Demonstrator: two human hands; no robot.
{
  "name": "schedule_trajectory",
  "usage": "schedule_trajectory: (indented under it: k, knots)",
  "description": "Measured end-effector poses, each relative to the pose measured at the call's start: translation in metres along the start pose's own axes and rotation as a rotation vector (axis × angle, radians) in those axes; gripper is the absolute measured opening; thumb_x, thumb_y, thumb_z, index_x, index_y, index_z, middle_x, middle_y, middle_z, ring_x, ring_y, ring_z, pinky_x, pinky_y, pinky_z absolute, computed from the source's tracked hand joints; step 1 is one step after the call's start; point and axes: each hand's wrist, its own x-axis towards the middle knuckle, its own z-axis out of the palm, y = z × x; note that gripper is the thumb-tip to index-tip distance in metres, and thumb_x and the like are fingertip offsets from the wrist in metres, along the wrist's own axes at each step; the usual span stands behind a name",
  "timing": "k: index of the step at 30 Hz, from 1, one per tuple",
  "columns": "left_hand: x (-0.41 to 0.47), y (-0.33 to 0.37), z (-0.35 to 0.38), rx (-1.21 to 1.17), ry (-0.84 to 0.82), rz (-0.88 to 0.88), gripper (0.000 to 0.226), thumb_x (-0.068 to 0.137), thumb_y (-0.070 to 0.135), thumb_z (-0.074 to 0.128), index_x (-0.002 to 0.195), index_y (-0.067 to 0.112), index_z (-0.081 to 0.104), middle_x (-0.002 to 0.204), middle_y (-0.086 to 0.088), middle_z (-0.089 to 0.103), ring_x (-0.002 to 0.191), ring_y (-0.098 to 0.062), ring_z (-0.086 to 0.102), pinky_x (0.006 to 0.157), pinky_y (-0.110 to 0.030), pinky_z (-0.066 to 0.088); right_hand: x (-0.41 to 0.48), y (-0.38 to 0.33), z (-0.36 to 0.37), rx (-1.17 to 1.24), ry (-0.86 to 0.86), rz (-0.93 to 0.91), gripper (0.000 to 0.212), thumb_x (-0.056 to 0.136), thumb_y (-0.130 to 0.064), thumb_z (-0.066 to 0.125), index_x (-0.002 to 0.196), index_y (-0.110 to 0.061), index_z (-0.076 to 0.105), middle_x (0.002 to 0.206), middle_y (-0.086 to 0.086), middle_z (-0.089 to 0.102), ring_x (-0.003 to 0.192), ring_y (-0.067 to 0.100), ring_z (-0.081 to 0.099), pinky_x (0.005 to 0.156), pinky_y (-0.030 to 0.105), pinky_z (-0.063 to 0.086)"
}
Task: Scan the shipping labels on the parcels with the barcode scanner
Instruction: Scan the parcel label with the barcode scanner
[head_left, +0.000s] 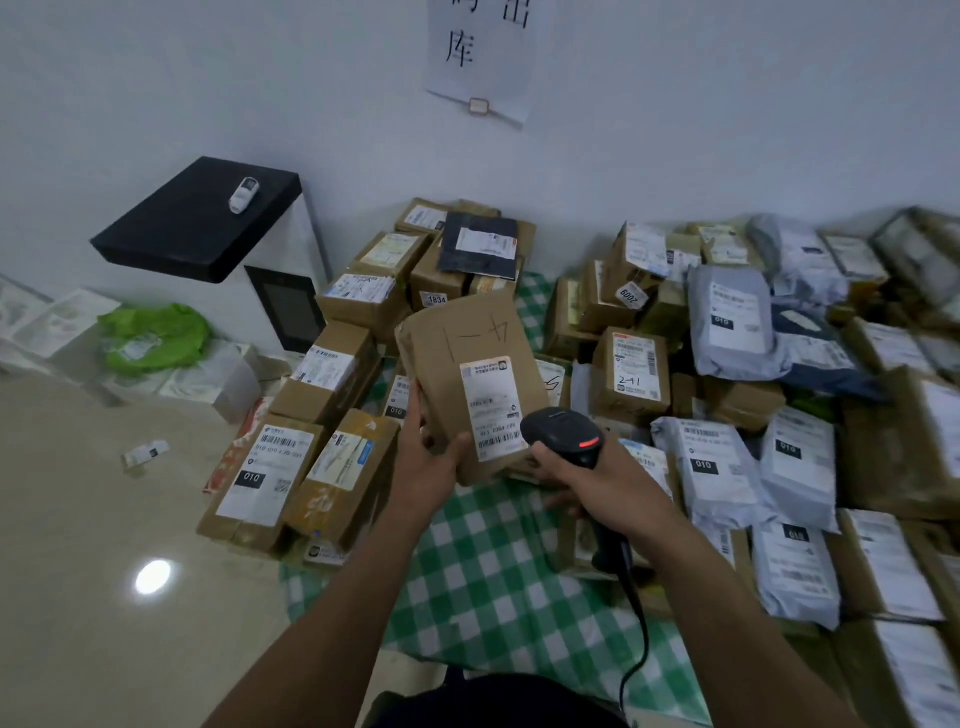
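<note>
Stacked parcels (719, 467) wall both sides; checkered cloth (483, 561) between lies open

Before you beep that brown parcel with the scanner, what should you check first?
1. Left hand grips the brown parcel: ok.
2. Shipping label faces up, towards the camera: ok.
3. Left thumb is off the label's barcode: ok.
4. Right hand grips the barcode scanner: ok.
5. Scanner's nose is aimed at the barcode: cannot tell.
</note>
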Motion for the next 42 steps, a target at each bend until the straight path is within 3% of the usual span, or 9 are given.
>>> schedule_trajectory:
  k: [2,3,6,10,20,27,32,37,42]
  knots:
    - [0.012,0.008,0.005,0.054,0.04,0.054,0.097,0.095,0.003,0.069,0.164,0.035,0.008,0.147,0.011,0.041,0.13,-0.011,0.048,0.088,-0.011,0.054,0.0,-0.001,-0.003,-0.017,-0.012,0.024,0.023,0.096,-0.042,0.071,0.114,-0.046,0.059,0.098,-0.004,0.079,0.082,0.012,0.077,0.059,0.018,0.053]
    - [0.018,0.009,0.007,0.086,0.064,0.081,0.097,0.095,0.003,0.07,0.164,0.031,0.008,0.147,0.011,0.04,0.131,-0.01,0.047,0.09,-0.01,0.052,0.0,-0.002,-0.004,-0.032,-0.018,0.031,0.022,0.096,-0.043,0.071,0.114,-0.046,0.059,0.096,-0.003,0.08,0.08,0.012,0.077,0.059,0.019,0.053]
    - [0.034,0.005,0.01,0.173,0.112,0.119,0.099,0.093,0.008,0.073,0.164,0.03,0.008,0.159,0.003,0.037,0.14,-0.017,0.045,0.104,-0.024,0.049,0.0,-0.003,-0.007,-0.046,-0.027,0.039,0.019,0.097,-0.041,0.07,0.111,-0.046,0.059,0.095,-0.003,0.079,0.073,0.008,0.075,0.057,0.018,0.052]
    - [0.046,-0.002,0.013,0.233,0.14,0.083,0.103,0.092,0.014,0.075,0.164,0.038,0.006,0.163,-0.006,0.032,0.145,-0.027,0.04,0.115,-0.052,0.043,0.002,0.0,-0.009,-0.092,-0.041,0.049,0.023,0.096,-0.049,0.068,0.118,-0.047,0.06,0.089,0.002,0.08,0.075,0.018,0.077,0.064,0.026,0.055]
    - [0.056,-0.011,0.017,0.232,0.14,0.093,0.103,0.092,0.013,0.075,0.163,0.042,0.006,0.161,-0.009,0.03,0.145,-0.023,0.037,0.118,-0.053,0.039,0.007,0.004,-0.012,-0.099,-0.062,0.077,0.035,0.095,-0.051,0.068,0.128,-0.041,0.059,0.085,0.008,0.078,0.079,0.022,0.078,0.066,0.031,0.055]
    - [0.051,-0.008,0.02,0.135,0.024,0.036,0.097,0.095,0.008,0.071,0.163,0.039,0.008,0.152,0.007,0.041,0.137,-0.016,0.045,0.11,-0.038,0.047,0.007,0.005,-0.017,-0.084,-0.041,0.095,0.026,0.096,-0.049,0.068,0.12,-0.044,0.06,0.089,0.005,0.079,0.08,0.024,0.078,0.069,0.035,0.057]
    - [0.065,-0.01,0.03,0.269,-0.172,-0.158,0.092,0.095,0.015,0.071,0.162,0.044,0.014,0.16,-0.003,0.042,0.141,-0.026,0.048,0.112,-0.048,0.047,0.005,0.006,-0.034,-0.056,0.022,0.109,0.01,0.098,-0.044,0.068,0.106,-0.044,0.062,0.086,0.002,0.079,0.078,0.024,0.077,0.071,0.034,0.057]
    - [0.088,-0.003,0.05,0.436,-0.241,-0.234,0.081,0.097,0.02,0.064,0.161,0.043,0.02,0.158,-0.005,0.045,0.137,-0.029,0.051,0.106,-0.045,0.047,0.011,0.014,-0.049,-0.057,0.065,0.143,0.023,0.097,-0.048,0.068,0.117,-0.042,0.06,0.087,0.0,0.079,0.081,0.023,0.078,0.074,0.035,0.058]
    - [0.107,0.0,0.063,0.321,-0.282,-0.208,0.056,0.104,0.017,0.056,0.156,0.031,0.039,0.145,-0.001,0.057,0.105,-0.009,0.063,0.084,-0.028,0.056,0.02,0.013,-0.057,-0.039,0.065,0.16,0.022,0.096,-0.047,0.068,0.116,-0.041,0.06,0.088,0.001,0.079,0.081,0.022,0.078,0.069,0.03,0.056]
